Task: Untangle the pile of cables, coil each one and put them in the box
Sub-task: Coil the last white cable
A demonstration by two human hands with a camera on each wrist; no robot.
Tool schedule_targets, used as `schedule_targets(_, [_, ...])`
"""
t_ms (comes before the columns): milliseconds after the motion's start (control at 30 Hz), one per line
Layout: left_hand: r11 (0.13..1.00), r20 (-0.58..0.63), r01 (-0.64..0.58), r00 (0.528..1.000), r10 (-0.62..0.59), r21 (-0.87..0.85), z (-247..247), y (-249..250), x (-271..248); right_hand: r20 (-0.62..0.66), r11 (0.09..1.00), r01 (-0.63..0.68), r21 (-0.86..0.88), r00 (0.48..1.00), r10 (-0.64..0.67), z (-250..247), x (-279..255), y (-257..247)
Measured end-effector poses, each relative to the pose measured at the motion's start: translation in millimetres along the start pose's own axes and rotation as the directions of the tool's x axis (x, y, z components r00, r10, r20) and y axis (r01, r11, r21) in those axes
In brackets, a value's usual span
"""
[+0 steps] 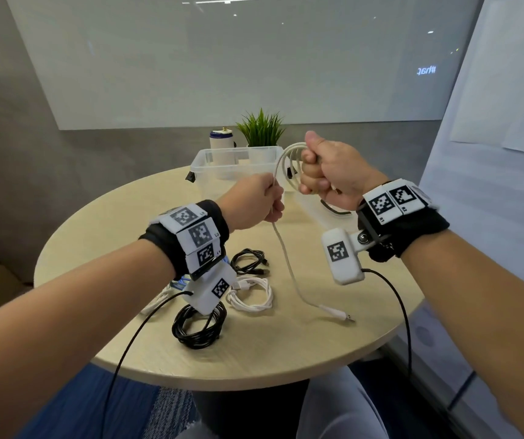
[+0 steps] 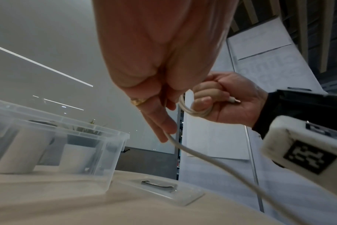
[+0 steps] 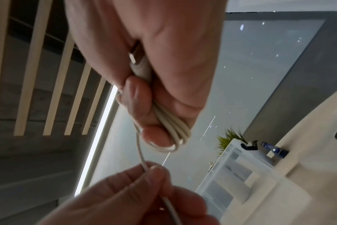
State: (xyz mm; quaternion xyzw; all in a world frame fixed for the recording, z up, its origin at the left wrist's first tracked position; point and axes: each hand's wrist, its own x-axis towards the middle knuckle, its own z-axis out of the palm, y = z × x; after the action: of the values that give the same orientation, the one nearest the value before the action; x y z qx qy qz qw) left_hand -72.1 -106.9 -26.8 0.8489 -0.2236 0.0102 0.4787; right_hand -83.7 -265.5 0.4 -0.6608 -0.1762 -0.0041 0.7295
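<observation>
At frame centre, our right hand [image 1: 327, 172] clenches white cable [image 1: 289, 264] loops, left hand [image 1: 259, 201] pinching its tail; coiled cables [image 1: 222, 299] wait, clear box [image 1: 203, 163] unfilled.

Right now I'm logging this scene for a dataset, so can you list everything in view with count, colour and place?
Cable being coiled: one, off-white, loops in the right hand, tail hanging to the table.
Coiled cables: two black, one white, on the table near the person; more partly hidden under the left wrist.
Box: one, clear plastic, far side of the table, nothing seen in it.
Lid: one, clear, flat beside the box.
Table: one, round, light wood.
Plant: one, green, behind the box.
Bottle: one, white with blue top, behind the box.
Left hand: pinches the cable.
Right hand: grips the loops.
</observation>
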Motion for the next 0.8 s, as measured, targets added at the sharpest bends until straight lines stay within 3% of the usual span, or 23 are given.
schedule_targets(167, [0.995, 0.106, 0.073, 0.992, -0.065, -0.069, 11, -2, -6, -0.076, 0.973, 0.031, 0.228, 0.997, -0.014, 3, 5, -6])
schedule_targets(333, [0.994, 0.258, 0.111, 0.961, -0.102, -0.023, 25, -3, -16, -0.117, 0.895, 0.06, 0.443, 0.993, -0.008, 4, 8, -14])
schedule_targets(433, [0.993, 0.312, 0.12, 0.943, -0.121, 0.02, 23, -2, -18, -0.13, 0.887, 0.07, 0.456, 0.991, -0.011, 4, 10, -10])
schedule_targets(533, [0.988, 0.414, 0.1, 0.899, -0.141, 0.119, 15, 1, -21, -0.148, 0.955, 0.067, 0.29, 0.989, -0.024, 0, 13, -4])
schedule_targets(633, [0.988, 0.466, 0.077, 0.875, -0.132, 0.136, 9, 7, -25, -0.219, 0.993, 0.067, -0.092, 0.972, -0.086, 0, 13, 2])
schedule_targets(733, [0.998, 0.423, 0.046, 0.904, -0.06, 0.042, 4, 16, -24, -0.208, 0.872, 0.047, -0.488, 0.963, -0.168, -2, 15, 11])
schedule_targets(800, [0.999, 0.34, 0.015, 0.94, -0.005, -0.029, 0, 20, -21, -0.168, 0.825, 0.035, -0.564, 0.973, -0.157, -3, 15, 16])
